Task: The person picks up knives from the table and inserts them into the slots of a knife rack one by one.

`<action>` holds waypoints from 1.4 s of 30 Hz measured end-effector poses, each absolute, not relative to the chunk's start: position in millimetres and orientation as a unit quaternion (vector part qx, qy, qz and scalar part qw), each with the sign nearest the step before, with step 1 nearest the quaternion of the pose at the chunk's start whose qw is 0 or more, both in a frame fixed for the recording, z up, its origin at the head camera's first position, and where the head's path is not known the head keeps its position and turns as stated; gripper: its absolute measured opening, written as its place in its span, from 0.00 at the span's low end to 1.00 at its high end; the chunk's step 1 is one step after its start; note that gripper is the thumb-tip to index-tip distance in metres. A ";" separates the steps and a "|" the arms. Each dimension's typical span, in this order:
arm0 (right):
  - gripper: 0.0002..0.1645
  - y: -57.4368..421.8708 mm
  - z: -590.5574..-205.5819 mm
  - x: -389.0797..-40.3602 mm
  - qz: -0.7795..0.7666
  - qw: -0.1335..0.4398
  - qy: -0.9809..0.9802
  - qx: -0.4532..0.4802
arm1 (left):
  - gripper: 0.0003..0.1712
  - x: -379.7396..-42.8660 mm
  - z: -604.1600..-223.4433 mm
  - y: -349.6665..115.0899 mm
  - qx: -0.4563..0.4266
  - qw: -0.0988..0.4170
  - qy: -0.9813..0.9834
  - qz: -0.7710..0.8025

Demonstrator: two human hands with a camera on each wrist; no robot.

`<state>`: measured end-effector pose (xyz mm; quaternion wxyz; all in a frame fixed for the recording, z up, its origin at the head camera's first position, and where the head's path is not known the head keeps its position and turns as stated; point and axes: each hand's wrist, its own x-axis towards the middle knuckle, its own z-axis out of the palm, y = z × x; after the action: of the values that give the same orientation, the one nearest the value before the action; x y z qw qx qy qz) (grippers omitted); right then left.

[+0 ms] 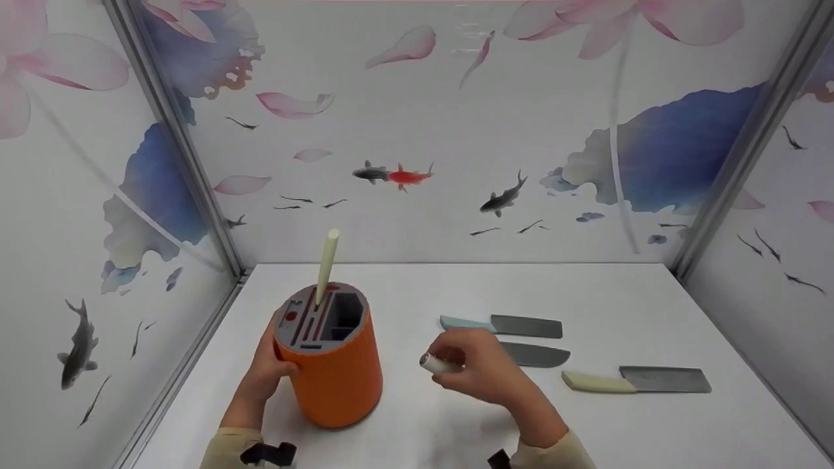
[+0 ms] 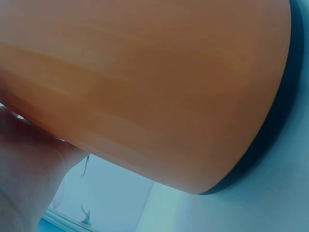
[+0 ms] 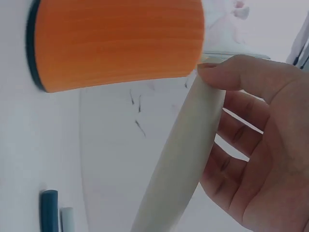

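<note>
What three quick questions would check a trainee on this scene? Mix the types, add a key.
1. Open: What sticks up out of the top of the orange block?
2. True or false: Both hands are gripping the block.
3. Multiple choice: In the head view, how many knife blades show lying on the table?
A) two
B) three
C) five

Key:
1. A pale yellow handle.
2. False: only the left hand holds it; the right hand pinches an off-white object.
3. B.
</note>
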<state>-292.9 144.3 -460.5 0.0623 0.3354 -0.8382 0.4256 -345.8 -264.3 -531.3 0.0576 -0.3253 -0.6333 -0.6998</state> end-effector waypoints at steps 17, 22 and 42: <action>0.18 186.2 -429.4 -281.3 0.622 0.209 -0.679 0.329 | 0.60 -345.1 -535.0 -262.1 -0.346 0.071 -0.602 -0.716; 0.23 193.1 -425.6 -281.7 0.670 0.231 -0.624 0.330 | 0.60 -347.9 -536.7 -260.1 -0.334 0.077 -0.615 -0.711; 0.29 209.7 -411.9 -273.7 0.719 0.181 -0.580 0.337 | 0.60 -346.3 -537.5 -260.5 -0.318 0.080 -0.624 -0.710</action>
<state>-273.7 209.7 -411.9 0.1811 0.3374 -0.5796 0.7193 -346.3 -260.5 -537.5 0.0797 -0.3178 -0.6236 -0.7098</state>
